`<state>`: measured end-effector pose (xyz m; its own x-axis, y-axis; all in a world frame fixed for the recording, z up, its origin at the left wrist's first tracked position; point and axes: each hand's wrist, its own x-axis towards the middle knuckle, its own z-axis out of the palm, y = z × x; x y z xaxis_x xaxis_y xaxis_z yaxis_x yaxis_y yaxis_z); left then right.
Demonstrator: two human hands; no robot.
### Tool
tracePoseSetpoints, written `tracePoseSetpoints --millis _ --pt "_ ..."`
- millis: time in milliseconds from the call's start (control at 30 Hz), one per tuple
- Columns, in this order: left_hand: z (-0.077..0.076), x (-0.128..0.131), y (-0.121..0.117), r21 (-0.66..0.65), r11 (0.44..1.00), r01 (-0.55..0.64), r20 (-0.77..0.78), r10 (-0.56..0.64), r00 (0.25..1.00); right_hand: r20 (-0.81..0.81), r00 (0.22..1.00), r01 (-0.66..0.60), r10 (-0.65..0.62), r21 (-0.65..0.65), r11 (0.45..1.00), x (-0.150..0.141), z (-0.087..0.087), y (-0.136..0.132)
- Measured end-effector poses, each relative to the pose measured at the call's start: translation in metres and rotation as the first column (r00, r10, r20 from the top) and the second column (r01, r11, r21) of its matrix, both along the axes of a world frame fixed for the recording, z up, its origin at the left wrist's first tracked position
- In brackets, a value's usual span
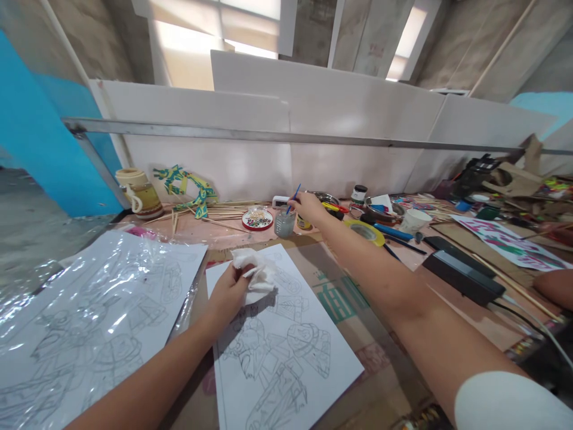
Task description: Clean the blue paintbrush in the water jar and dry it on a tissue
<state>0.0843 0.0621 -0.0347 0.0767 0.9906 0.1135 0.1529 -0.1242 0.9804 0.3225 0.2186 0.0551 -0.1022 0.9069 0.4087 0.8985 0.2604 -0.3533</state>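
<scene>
My right hand [308, 206] reaches forward, its fingers pinched round a blue paintbrush [295, 192]. The brush points down into a clear jar of cloudy water [284, 223]; its tip is hidden. My left hand [230, 291] grips a crumpled white tissue [257, 272] over the upper part of a white sheet with pencil drawings [286, 346]. Left of that sheet lies another pencil drawing [111, 310], partly under shiny clear plastic film [147, 269]. A round dish of colourful small pieces [257, 219] stands just left of the jar.
Thin wooden sticks [228, 212] and a beige mug [139, 192] line the back left. Yellow tape [364, 232], a white paper cup [414, 221] and a black power adapter [463, 275] lie at right. Another person's arm [555, 288] shows at the right edge, near a painted sheet [510, 239].
</scene>
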Motion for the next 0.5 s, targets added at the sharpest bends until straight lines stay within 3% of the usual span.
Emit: tracePoseSetpoints --millis 333,500 --pt "-0.0064 -0.0001 0.0037 -0.070 0.996 0.058 -0.027 -0.060 0.998 -0.005 1.000 -0.010 0.010 0.013 1.000 -0.0011 0.0016 -0.0035" --pt "0.0009 -0.0011 0.0000 -0.058 0.993 0.104 -0.041 -0.107 0.993 -0.005 1.000 -0.007 0.008 0.017 1.000 0.0000 0.0030 -0.0051"
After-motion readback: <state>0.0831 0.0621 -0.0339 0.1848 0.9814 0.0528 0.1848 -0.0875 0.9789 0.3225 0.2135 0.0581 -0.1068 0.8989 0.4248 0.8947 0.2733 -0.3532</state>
